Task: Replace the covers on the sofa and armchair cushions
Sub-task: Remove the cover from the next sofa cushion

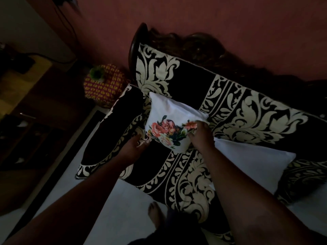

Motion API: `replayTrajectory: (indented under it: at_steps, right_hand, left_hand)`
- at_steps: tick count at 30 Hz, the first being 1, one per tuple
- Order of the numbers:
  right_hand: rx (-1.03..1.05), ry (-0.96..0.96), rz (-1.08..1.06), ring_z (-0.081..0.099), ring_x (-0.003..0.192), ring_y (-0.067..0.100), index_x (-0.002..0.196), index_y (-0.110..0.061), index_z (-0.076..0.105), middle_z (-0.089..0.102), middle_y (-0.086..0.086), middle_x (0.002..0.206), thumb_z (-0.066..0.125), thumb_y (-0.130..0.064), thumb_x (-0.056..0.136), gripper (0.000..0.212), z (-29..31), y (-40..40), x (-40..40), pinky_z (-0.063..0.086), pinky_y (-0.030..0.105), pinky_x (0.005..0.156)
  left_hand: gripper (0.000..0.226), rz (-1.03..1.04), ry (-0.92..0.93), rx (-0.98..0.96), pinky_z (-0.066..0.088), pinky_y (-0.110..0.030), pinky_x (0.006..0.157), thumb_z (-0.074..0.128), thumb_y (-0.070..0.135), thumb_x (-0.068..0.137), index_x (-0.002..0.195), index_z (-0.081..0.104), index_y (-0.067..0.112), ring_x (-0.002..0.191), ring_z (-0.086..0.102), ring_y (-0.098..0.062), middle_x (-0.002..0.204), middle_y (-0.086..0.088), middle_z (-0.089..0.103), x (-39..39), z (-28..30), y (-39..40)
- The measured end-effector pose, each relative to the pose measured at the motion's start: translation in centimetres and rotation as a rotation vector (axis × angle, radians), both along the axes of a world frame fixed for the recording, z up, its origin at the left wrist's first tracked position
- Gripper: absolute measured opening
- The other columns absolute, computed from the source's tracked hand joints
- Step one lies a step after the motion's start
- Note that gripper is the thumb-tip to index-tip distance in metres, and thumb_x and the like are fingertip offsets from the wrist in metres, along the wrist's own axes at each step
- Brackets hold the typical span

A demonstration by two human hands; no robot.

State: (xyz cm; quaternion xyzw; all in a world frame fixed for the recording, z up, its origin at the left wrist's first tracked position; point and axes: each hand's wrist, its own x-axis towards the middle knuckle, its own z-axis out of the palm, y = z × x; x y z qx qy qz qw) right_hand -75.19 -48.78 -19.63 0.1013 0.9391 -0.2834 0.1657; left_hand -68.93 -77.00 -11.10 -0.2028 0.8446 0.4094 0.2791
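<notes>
Both forearms are reaching in from the bottom edge, a bare foot (155, 215) standing on the pale floor (123, 200) between them. Left hand (135, 145) is lying near the lower-left corner of the floral cushion (168, 121), fingers looking fairly straight, touching or just beside it; too dark to tell if gripping. Right hand (200, 132) is pressing on the cushion's right side over the flower print, fingers curling into the white cover fabric. Cushion is sitting on the sofa (247, 121) seat, leaning toward the black-and-cream backrest near the left armrest. Second plain white cushion (256, 161) is lying on the seat just right of the right forearm. Yellow-red patterned basket (104, 85) is standing on the floor beside the armrest.
</notes>
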Motion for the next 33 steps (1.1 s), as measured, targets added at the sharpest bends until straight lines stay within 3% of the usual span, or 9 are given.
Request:
replayTrajectory:
  at_steps: [3,8,11,14,18,22,24,29,33]
  right_hand:
    - [0.045,-0.009,0.039,0.033,0.144,0.039,0.154,-0.012,0.031,0.034,0.018,0.157,0.07,-0.036,0.091,0.078,-2.5,1.0,-2.6,0.04,0.05,0.11]
    - [0.183,-0.178,0.119,0.019,0.151,0.038,0.161,-0.017,0.005,0.022,0.015,0.164,0.068,-0.045,0.091,0.099,-5.0,0.8,-4.7,0.03,0.055,0.115]
    - [0.307,-0.244,0.13,0.043,0.136,0.039,0.156,-0.017,0.025,0.046,0.017,0.149,0.063,-0.038,0.093,0.076,-6.3,-0.9,-3.5,0.035,0.054,0.111]
    - [0.292,-0.183,0.103,0.061,0.113,0.034,0.127,-0.015,0.06,0.067,0.014,0.122,0.057,-0.032,0.097,0.035,-6.9,-2.5,-1.7,0.048,0.048,0.098]
    - [0.085,-0.122,0.233,0.062,0.113,0.032,0.126,-0.014,0.066,0.069,0.011,0.12,0.061,-0.036,0.096,0.038,-5.7,-3.5,1.5,0.047,0.036,0.096]
    - [0.035,0.152,0.31,0.067,0.082,0.034,0.107,-0.015,0.071,0.072,0.009,0.086,0.07,-0.024,0.084,0.025,-2.9,-5.0,4.2,0.05,0.036,0.07]
    - [0.028,0.272,0.334,0.064,0.076,0.034,0.104,-0.013,0.07,0.069,0.008,0.081,0.064,-0.023,0.083,0.024,-0.9,-6.1,4.5,0.05,0.038,0.067]
    - [-0.034,0.515,0.364,0.061,0.081,0.032,0.102,-0.015,0.07,0.064,0.003,0.086,0.053,-0.019,0.079,0.029,3.6,-7.1,4.1,0.048,0.042,0.073]
    - [-0.031,0.731,0.451,0.061,0.093,0.03,0.096,-0.018,0.068,0.062,0.001,0.093,0.051,-0.014,0.083,0.021,9.7,-8.3,4.7,0.045,0.051,0.092]
  left_hand:
    - [0.053,-0.044,-0.003,-0.03,0.041,-0.021,0.086,0.061,0.036,0.099,0.146,0.048,0.015,0.111,0.055,-0.01,0.119,0.006,0.053,-1.8,-0.8,1.3]
    - [0.067,-0.098,-0.058,-0.034,0.041,-0.031,0.107,0.063,0.05,0.094,0.15,0.044,0.019,0.134,0.05,-0.021,0.14,0.002,0.053,-2.2,-1.5,1.8]
    - [0.072,-0.147,-0.075,-0.058,0.042,-0.037,0.11,0.063,0.054,0.092,0.15,0.042,0.018,0.133,0.051,-0.02,0.139,0.004,0.053,-1.4,-1.4,1.5]
    - [0.065,-0.218,-0.081,-0.101,0.039,-0.028,0.104,0.064,0.045,0.095,0.149,0.044,0.015,0.133,0.051,-0.023,0.143,-0.004,0.054,-0.4,-1.3,1.0]
    - [0.059,-0.314,-0.083,-0.139,0.034,-0.02,0.094,0.068,0.031,0.096,0.147,0.045,0.01,0.134,0.05,-0.025,0.142,-0.008,0.054,0.3,-0.7,0.7]
    - [0.073,-0.462,-0.067,-0.233,0.035,-0.029,0.107,0.063,0.045,0.096,0.155,0.034,0.014,0.14,0.043,-0.025,0.155,-0.009,0.043,0.6,-0.2,-0.3]
    - [0.076,-0.512,-0.007,-0.291,0.038,-0.032,0.108,0.06,0.053,0.093,0.154,0.035,0.016,0.138,0.045,-0.025,0.154,-0.008,0.044,0.5,0.0,-1.0]
    - [0.074,-0.512,0.31,-0.401,0.043,-0.041,0.105,0.039,0.065,0.088,0.147,0.048,0.022,0.132,0.052,-0.028,0.146,-0.004,0.054,-1.2,3.1,-3.2]
    - [0.078,-0.487,0.453,-0.446,0.049,-0.045,0.097,0.032,0.074,0.082,0.137,0.054,0.022,0.122,0.057,-0.028,0.135,-0.003,0.06,-3.8,5.5,-5.6]
